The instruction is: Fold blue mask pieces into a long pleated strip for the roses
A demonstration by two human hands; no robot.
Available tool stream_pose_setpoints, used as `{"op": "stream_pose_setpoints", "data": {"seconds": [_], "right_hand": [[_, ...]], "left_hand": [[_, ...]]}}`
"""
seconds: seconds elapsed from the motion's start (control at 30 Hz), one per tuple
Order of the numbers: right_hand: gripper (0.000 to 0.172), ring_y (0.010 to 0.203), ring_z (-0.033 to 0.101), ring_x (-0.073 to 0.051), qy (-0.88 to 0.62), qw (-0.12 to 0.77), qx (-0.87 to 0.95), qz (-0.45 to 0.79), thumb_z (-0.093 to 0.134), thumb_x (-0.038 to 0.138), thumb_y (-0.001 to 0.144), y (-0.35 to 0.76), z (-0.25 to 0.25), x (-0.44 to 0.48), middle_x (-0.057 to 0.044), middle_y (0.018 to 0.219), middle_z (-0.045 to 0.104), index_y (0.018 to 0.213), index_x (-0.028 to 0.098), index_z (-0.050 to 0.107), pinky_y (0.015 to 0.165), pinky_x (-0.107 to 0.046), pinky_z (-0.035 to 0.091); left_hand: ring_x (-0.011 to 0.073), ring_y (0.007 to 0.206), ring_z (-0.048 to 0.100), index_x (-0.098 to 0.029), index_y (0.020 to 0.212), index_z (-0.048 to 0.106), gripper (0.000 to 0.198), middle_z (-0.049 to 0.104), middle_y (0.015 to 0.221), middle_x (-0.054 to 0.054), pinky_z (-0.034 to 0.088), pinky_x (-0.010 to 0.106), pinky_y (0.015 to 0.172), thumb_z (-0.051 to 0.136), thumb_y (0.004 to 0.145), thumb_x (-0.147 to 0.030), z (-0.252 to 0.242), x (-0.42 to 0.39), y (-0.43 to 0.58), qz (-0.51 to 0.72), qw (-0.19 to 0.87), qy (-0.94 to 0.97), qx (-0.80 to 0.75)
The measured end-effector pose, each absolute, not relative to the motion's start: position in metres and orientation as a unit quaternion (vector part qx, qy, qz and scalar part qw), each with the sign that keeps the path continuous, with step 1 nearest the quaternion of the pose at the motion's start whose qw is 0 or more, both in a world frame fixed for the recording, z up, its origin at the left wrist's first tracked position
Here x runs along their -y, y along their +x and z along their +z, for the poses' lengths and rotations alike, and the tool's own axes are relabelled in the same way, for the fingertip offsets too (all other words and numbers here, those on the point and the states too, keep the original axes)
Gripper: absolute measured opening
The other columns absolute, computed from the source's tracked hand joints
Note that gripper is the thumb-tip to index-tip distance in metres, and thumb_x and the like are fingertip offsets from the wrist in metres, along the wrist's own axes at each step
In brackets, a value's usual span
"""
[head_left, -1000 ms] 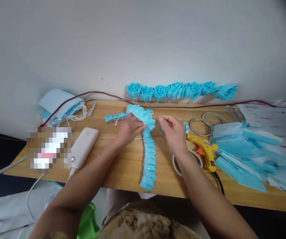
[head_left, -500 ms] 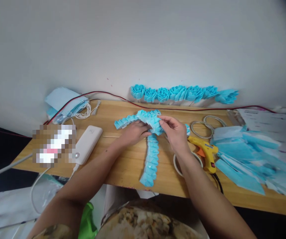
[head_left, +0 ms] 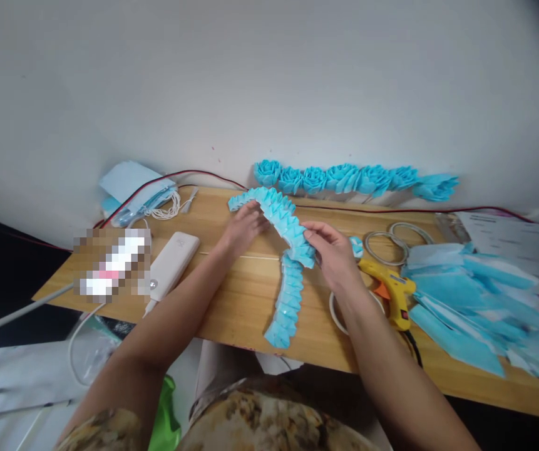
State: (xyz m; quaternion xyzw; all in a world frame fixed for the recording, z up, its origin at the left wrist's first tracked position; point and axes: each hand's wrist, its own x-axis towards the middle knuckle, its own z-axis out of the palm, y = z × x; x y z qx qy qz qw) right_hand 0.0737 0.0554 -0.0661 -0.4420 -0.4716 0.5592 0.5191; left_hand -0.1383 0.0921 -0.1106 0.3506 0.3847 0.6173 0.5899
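A long pleated strip of light blue fabric [head_left: 278,216] arches over the table, its folds fanned along its length. My right hand [head_left: 335,254] pinches the strip's near right end between thumb and fingers. Under the far left part of the strip is my left hand [head_left: 245,228], its fingers stretched out loosely and partly hidden by the folds. A second pleated length [head_left: 289,307] hangs or lies below the pinched end, reaching toward the table's front edge; whether the two are joined is hidden. A thin stick [head_left: 236,255] lies on the table behind my left wrist.
A yellow glue gun [head_left: 394,291] and tape rings [head_left: 386,247] lie right of my right hand. Blue fabric sheets [head_left: 466,300] cover the right side. Blue fabric roses [head_left: 344,180] line the wall. A white power bank [head_left: 175,263] and red-black cable [head_left: 189,172] are leftward.
The bunched strip has been drawn out into a longer arch. My left hand has moved left and away from my right hand, which still pinches the strip. The view has shifted slightly.
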Motion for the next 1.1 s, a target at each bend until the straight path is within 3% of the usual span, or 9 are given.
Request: {"op": "stream_pose_setpoints", "data": {"seconds": [0.07,0.17,0.33,0.5,0.63,0.73,0.83,1.0,1.1], "right_hand": [[0.030,0.068,0.056,-0.013,-0.448,0.484,0.492,0.568,0.083,0.040,0.064,0.073,-0.067,-0.055,0.001,0.077,0.069,0.088,0.022,0.077,0.062,-0.025,0.044],[0.033,0.067,0.055,-0.012,-0.457,0.441,0.531,0.561,0.080,0.041,0.065,0.074,-0.071,-0.056,0.001,0.074,0.066,0.090,0.020,0.076,0.061,-0.025,0.043],[0.033,0.066,0.053,-0.013,-0.474,0.413,0.633,0.452,0.070,0.041,0.075,0.081,-0.082,-0.062,0.001,0.075,0.064,0.100,0.020,0.075,0.059,-0.026,0.041],[0.031,0.068,0.055,-0.014,-0.480,0.406,0.647,0.432,0.067,0.042,0.077,0.083,-0.084,-0.065,-0.001,0.078,0.067,0.098,0.020,0.076,0.060,-0.026,0.042],[0.033,0.066,0.055,-0.013,-0.483,0.446,0.595,0.463,0.069,0.041,0.073,0.080,-0.079,-0.064,0.000,0.079,0.068,0.098,0.020,0.075,0.059,-0.026,0.042],[0.032,0.064,0.055,-0.012,-0.480,0.455,0.581,0.473,0.070,0.040,0.073,0.080,-0.077,-0.063,0.000,0.079,0.068,0.098,0.020,0.074,0.057,-0.025,0.042],[0.030,0.064,0.055,-0.013,-0.477,0.458,0.582,0.473,0.070,0.039,0.074,0.080,-0.077,-0.063,0.000,0.078,0.068,0.097,0.021,0.074,0.056,-0.025,0.042],[0.030,0.067,0.055,-0.012,-0.473,0.471,0.570,0.479,0.071,0.039,0.073,0.080,-0.075,-0.062,0.000,0.081,0.069,0.096,0.021,0.074,0.060,-0.026,0.043],[0.031,0.066,0.054,-0.012,-0.470,0.472,0.572,0.479,0.070,0.040,0.072,0.080,-0.074,-0.062,0.000,0.078,0.067,0.096,0.021,0.074,0.060,-0.026,0.042]], "left_hand": [[0.0175,0.088,0.072,-0.024,0.109,0.060,0.023,0.074,0.100,0.003,0.056,0.035,0.089,0.069,0.089,-0.029,-0.106,-0.091,-0.139,0.642,0.630,0.266,-0.346],[0.0153,0.077,0.071,-0.022,0.100,0.055,0.015,0.072,0.085,0.001,0.054,0.030,0.079,0.066,0.092,-0.026,-0.097,-0.088,-0.142,0.677,0.602,0.201,-0.373],[0.0124,0.066,0.071,-0.023,0.095,0.043,0.025,0.064,0.069,-0.006,0.054,0.025,0.074,0.065,0.089,-0.011,-0.088,-0.084,-0.144,0.702,0.531,0.213,-0.425],[0.0153,0.081,0.073,-0.023,0.108,0.047,0.024,0.068,0.090,0.000,0.057,0.032,0.084,0.065,0.092,-0.021,-0.086,-0.088,-0.150,0.674,0.494,0.282,-0.472],[0.0207,0.095,0.071,-0.019,0.125,0.059,0.029,0.072,0.115,0.011,0.053,0.036,0.091,0.056,0.096,-0.023,-0.087,-0.092,-0.169,0.525,0.366,0.457,-0.618],[0.0261,0.104,0.068,-0.018,0.102,0.072,0.023,0.076,0.111,0.012,0.048,0.037,0.094,0.051,0.097,-0.026,-0.085,-0.094,-0.182,0.370,0.183,0.577,-0.705],[0.0276,0.101,0.068,-0.019,0.091,0.073,0.024,0.077,0.104,0.012,0.046,0.035,0.087,0.053,0.095,-0.030,-0.082,-0.099,-0.186,0.268,0.085,0.580,-0.765],[0.0268,0.103,0.068,-0.019,0.108,0.068,0.020,0.075,0.106,0.011,0.044,0.033,0.086,0.054,0.096,-0.027,-0.073,-0.109,-0.180,0.216,0.046,0.550,-0.805],[0.0279,0.106,0.068,-0.018,0.125,0.060,0.032,0.074,0.112,0.014,0.044,0.032,0.085,0.059,0.096,-0.029,-0.069,-0.116,-0.180,0.217,0.063,0.530,-0.817]]}}
